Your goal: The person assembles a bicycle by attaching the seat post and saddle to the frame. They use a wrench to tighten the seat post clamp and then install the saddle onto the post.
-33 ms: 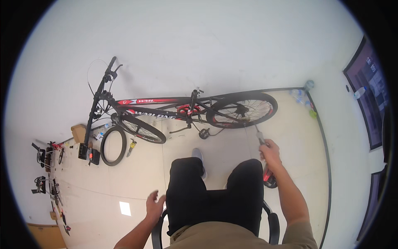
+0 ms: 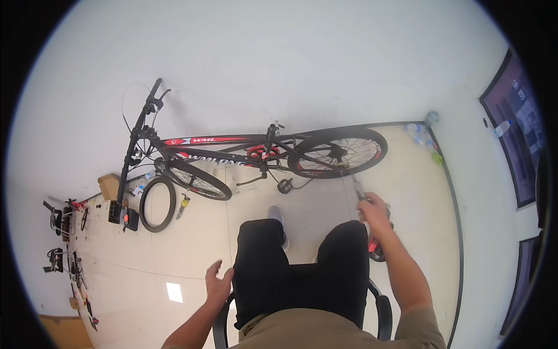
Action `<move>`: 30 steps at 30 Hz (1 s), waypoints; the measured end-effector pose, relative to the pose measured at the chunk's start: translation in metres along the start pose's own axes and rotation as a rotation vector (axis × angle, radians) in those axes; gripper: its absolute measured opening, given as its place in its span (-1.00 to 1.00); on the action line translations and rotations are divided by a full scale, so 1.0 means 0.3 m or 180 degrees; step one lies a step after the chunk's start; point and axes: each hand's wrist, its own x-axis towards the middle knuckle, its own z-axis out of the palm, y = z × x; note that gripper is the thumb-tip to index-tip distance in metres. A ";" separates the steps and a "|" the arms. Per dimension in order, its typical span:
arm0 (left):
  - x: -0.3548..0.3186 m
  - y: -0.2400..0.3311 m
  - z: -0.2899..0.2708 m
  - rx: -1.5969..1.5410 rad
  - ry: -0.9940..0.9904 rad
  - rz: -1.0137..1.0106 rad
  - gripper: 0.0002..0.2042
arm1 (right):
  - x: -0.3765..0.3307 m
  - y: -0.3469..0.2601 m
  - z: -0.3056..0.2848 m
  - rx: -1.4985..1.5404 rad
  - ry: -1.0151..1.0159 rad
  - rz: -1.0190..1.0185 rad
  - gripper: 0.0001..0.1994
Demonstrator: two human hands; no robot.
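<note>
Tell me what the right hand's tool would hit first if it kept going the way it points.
Probably the rear wheel. The right hand holds a slim tool aimed up toward the wheel's lower rim, near its hub. Depth is unclear, so the tip may already be close to it.

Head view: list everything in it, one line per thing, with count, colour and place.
bicycle: one, black and red, against the white wall
loose tyre: one, black, on the floor by the front wheel
cardboard box: one, brown, far left by the wall
bottles: a few, clear, right floor corner
chair: one, black, under the person
tool: one, red-handled, in the right hand
left hand: empty, open, beside the left thigh
right hand: gripping the tool near the rear wheel
</note>
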 end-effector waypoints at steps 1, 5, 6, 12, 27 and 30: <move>0.015 0.013 0.034 0.0151 0.0182 0.0529 -0.47 | -0.030 0.002 0.050 0.0180 -0.0044 0.0116 -0.52; 0.042 0.253 0.117 -0.1268 -0.0439 0.0881 -0.56 | -0.157 0.054 0.327 0.0086 -0.0712 0.0270 -0.50; 0.061 0.278 0.159 -0.1634 -0.0711 0.0811 -0.54 | -0.182 0.099 0.384 0.0221 -0.0866 0.0281 -0.52; 0.113 0.410 0.388 -0.3041 -0.1426 -0.0303 -0.56 | -0.360 0.210 0.563 0.0014 -0.1612 0.0286 -0.60; 0.093 0.401 0.422 -0.4249 -0.2390 -0.0512 -0.65 | -0.354 0.298 0.450 0.2820 -0.1512 0.1547 -0.77; 0.095 0.430 0.402 -0.3939 -0.2419 -0.0038 -0.61 | -0.352 0.285 0.461 0.3052 -0.1443 0.1827 -0.77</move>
